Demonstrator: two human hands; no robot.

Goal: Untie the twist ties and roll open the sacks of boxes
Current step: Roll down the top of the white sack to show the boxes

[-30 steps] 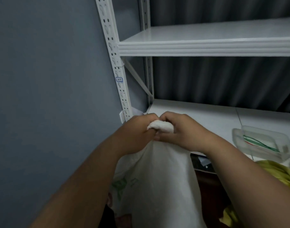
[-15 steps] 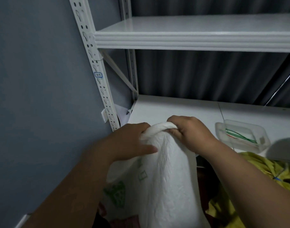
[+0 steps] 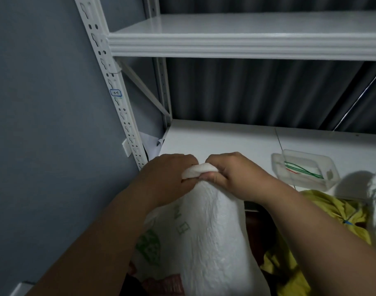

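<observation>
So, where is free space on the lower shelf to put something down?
The lower shelf is bare between the left rack post and the clear tray, behind both hands. The right front is crowded: tray, yellow sack, white sack.

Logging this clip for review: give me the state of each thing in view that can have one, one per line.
white sack: upright, its top edge rolled into a thick band
left hand: grips the rolled top
right hand: grips the rolled top
clear plastic tray: on the lower shelf, lidless, holding green ties
yellow sack: crumpled beside the white one
upper shelf: bare where visible
</observation>
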